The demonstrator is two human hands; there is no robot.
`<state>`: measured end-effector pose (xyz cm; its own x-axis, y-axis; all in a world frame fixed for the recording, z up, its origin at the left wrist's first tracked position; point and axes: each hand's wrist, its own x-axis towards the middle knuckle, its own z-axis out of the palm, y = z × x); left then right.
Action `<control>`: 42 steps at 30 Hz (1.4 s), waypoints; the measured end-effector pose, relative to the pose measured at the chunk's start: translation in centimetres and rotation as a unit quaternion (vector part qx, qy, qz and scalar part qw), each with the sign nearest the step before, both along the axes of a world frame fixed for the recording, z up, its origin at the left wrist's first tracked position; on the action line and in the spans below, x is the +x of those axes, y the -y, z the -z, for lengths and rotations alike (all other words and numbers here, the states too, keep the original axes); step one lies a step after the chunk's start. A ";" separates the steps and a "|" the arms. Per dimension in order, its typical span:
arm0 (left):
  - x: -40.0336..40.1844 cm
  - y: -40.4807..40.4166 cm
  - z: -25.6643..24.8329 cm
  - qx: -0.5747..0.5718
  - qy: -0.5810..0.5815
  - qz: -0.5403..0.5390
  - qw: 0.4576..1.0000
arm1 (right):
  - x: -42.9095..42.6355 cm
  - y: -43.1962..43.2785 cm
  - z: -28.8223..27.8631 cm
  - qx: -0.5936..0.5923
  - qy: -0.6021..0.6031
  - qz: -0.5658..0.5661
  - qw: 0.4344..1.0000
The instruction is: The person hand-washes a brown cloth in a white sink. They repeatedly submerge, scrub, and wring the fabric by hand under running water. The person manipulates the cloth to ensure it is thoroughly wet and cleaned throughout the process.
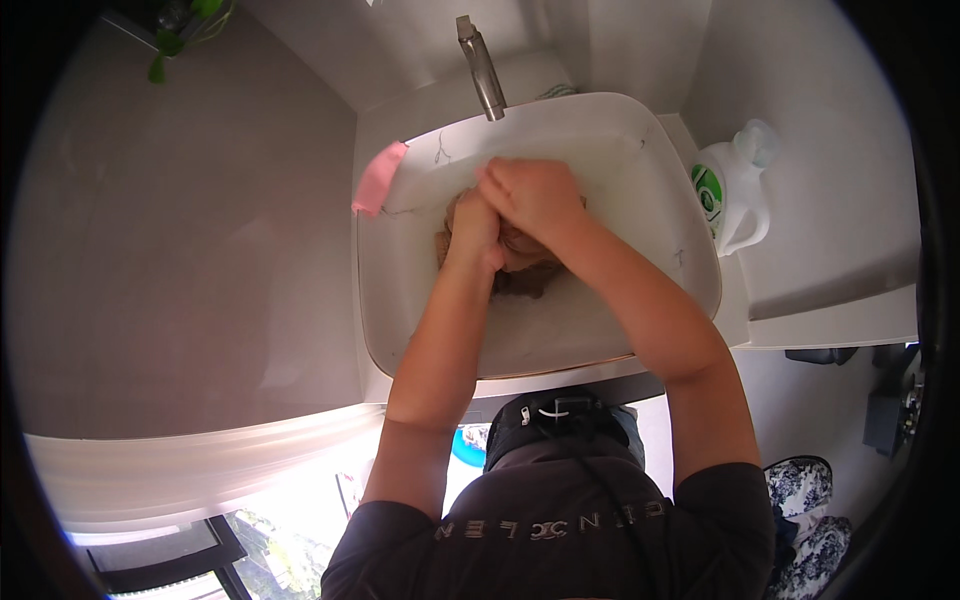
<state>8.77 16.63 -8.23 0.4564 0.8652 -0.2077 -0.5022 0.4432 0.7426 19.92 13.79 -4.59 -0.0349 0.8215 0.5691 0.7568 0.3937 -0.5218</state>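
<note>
Both of my hands are together over the middle of a white marbled washbasin (600,345). Bunched brown cloth (529,259) lies wet in the cloudy water (630,202) beneath them. My left hand (474,225) is closed around part of the cloth, its thumb side towards the middle. Over it sits my right hand (534,191), a little blurred, with its fingers curled against the left one and on the cloth. The fingertips of both are mostly hidden. A metal faucet (482,71) stands at the basin's far side, its spout over the rim.
A pink cloth (379,178) hangs over the basin's left rim. On the right ledge stands a white detergent jug (731,191) with a green label. A grey wall panel (187,240) rises on the left, with a green plant (169,45) at its top.
</note>
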 end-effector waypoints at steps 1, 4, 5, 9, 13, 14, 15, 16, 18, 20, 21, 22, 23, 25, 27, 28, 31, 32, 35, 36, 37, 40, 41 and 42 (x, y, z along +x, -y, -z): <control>-0.6 -0.8 0.7 0.028 0.077 0.024 0.996 | -0.8 0.6 0.7 0.022 0.022 -0.029 0.999; 1.1 0.5 -1.5 -0.004 -0.023 -0.101 0.995 | -0.7 0.0 1.1 -0.006 -0.031 -0.022 0.999; 1.9 1.4 -3.4 -0.029 -0.110 -0.172 0.978 | -0.3 -0.5 0.7 -0.025 -0.068 -0.003 0.997; 1.5 1.3 -3.0 0.008 -0.128 -0.156 0.979 | -0.2 -0.4 0.7 0.011 -0.047 -0.006 0.999; 1.2 1.1 -2.6 -0.003 -0.148 -0.136 0.980 | -0.6 -0.2 1.0 0.021 -0.028 -0.009 0.999; 1.3 1.3 -3.0 -0.016 -0.165 -0.133 0.977 | -0.1 -0.7 1.0 -0.010 -0.032 0.009 0.999; 1.4 1.4 -3.2 -0.001 -0.162 -0.134 0.978 | 0.4 -0.9 0.7 -0.041 -0.034 0.027 0.998; 1.4 1.7 -3.4 0.014 -0.159 -0.136 0.978 | 0.1 -0.6 0.3 -0.015 -0.036 0.028 0.999; 1.4 1.7 -3.2 0.025 -0.147 -0.139 0.979 | -0.6 0.4 0.5 0.044 -0.022 -0.009 0.999; 1.4 1.3 -2.3 0.016 -0.129 -0.142 0.981 | -0.4 0.3 0.5 0.025 -0.010 -0.015 1.000; 1.2 1.4 -2.3 -0.002 -0.116 -0.136 0.984 | 0.2 -0.5 0.4 -0.024 -0.007 -0.005 1.000; 1.3 1.2 -2.8 -0.015 -0.102 -0.125 0.987 | 1.0 -1.3 0.1 -0.070 -0.003 0.011 0.997; 1.3 1.1 -3.2 -0.028 -0.088 -0.114 0.989 | 1.9 -1.8 0.4 -0.124 -0.087 -0.020 0.988; 1.6 1.3 -4.4 -0.039 -0.070 -0.166 0.983 | 3.4 -2.2 1.1 -0.231 -0.249 -0.080 0.937; 1.4 1.3 -4.6 0.018 -0.100 -0.209 0.973 | 3.3 -1.8 1.3 -0.286 -0.382 -0.107 0.872; 1.2 1.1 -4.3 0.081 -0.139 -0.226 0.961 | 3.3 -1.5 0.6 -0.320 -0.417 -0.119 0.842; 0.9 0.8 -3.2 0.240 -0.237 -0.254 0.907 | 2.3 -1.3 0.8 -0.325 -0.488 -0.128 0.800; 0.8 0.8 -2.8 0.287 -0.265 -0.259 0.883 | 2.0 -1.3 1.0 -0.311 -0.505 -0.127 0.795; 0.7 1.4 -2.9 0.372 -0.339 -0.258 0.825 | 1.6 -0.9 0.7 -0.388 -0.468 -0.131 0.783; 1.1 1.5 -3.1 0.368 -0.335 -0.274 0.823 | 1.0 -0.4 0.5 -0.374 -0.483 -0.163 0.775; 1.6 1.7 -3.4 0.364 -0.331 -0.289 0.821 | 0.5 -0.3 0.8 -0.355 -0.492 -0.184 0.773; 1.2 1.3 -3.3 0.350 -0.334 -0.292 0.825 | 0.0 -0.3 1.1 -0.313 -0.507 -0.231 0.769; 0.9 1.1 -3.0 0.346 -0.337 -0.286 0.828 | 0.2 -0.6 1.0 -0.301 -0.486 -0.208 0.793; 1.0 1.3 -2.5 0.364 -0.328 -0.272 0.828 | 0.9 -1.1 1.2 -0.287 -0.463 -0.180 0.819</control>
